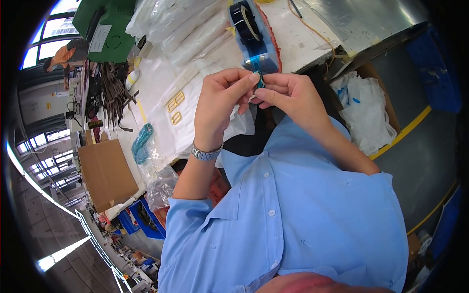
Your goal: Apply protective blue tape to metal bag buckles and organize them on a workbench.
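Close together at the front of a blue tape dispenser (266, 36), my left hand (222, 100) and my right hand (299, 100) are both closed in a pinch. Between their fingertips is a small piece with teal tape (260, 80) on it; fingers cover most of it, so its full shape is hidden. A thin pale end sticks out below the fingers. To the left of my left hand, gold slide buckles (176, 117) lie on white plastic sheeting. A roll of dark tape (244, 22) sits in the dispenser.
Clear plastic bags (171, 29) pile up at the back of the white table. Dark straps (110, 93), a teal bundle (142, 144) and a cardboard box (107, 171) are at the left. On the right stands a box of white plastic (364, 115). Another person (66, 56) is far left.
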A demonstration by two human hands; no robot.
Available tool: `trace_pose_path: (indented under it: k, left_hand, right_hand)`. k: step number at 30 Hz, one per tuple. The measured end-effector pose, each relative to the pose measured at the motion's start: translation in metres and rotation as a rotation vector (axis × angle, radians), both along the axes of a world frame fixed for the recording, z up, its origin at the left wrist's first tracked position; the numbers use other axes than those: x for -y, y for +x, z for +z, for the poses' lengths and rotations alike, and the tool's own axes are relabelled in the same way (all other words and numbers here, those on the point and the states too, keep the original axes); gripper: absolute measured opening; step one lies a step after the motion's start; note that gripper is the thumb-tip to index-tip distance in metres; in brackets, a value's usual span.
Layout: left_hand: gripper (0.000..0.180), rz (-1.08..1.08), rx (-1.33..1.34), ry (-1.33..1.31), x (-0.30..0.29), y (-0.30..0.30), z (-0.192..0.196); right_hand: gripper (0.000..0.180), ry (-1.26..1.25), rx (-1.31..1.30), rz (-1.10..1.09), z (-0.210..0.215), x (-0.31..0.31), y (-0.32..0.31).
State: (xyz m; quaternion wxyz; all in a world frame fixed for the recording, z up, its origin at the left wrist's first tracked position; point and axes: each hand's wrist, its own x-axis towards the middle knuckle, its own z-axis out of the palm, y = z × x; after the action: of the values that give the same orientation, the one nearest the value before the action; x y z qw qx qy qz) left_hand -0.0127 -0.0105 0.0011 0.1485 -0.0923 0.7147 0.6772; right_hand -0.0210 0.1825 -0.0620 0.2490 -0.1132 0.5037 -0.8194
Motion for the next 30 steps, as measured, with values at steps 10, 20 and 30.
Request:
trace_pose_path:
  k: [10, 20, 30]
  left_hand:
    - [0.028, -0.131, 0.311, 0.18, 0.02, -0.025, -0.007]
    - [0.025, 0.004, 0.501, 0.372, 0.019, -0.032, -0.007]
    - [0.029, 0.074, 0.181, 0.149, 0.019, -0.006, -0.015]
  right_hand:
    - [0.041, 0.095, -0.129, -0.077, -0.01, -0.003, -0.005]
    - [0.044, 0.216, -0.343, -0.148, 0.001, -0.002, -0.013]
    - [0.035, 0.174, -0.325, -0.19, 0.003, 0.007, -0.01]
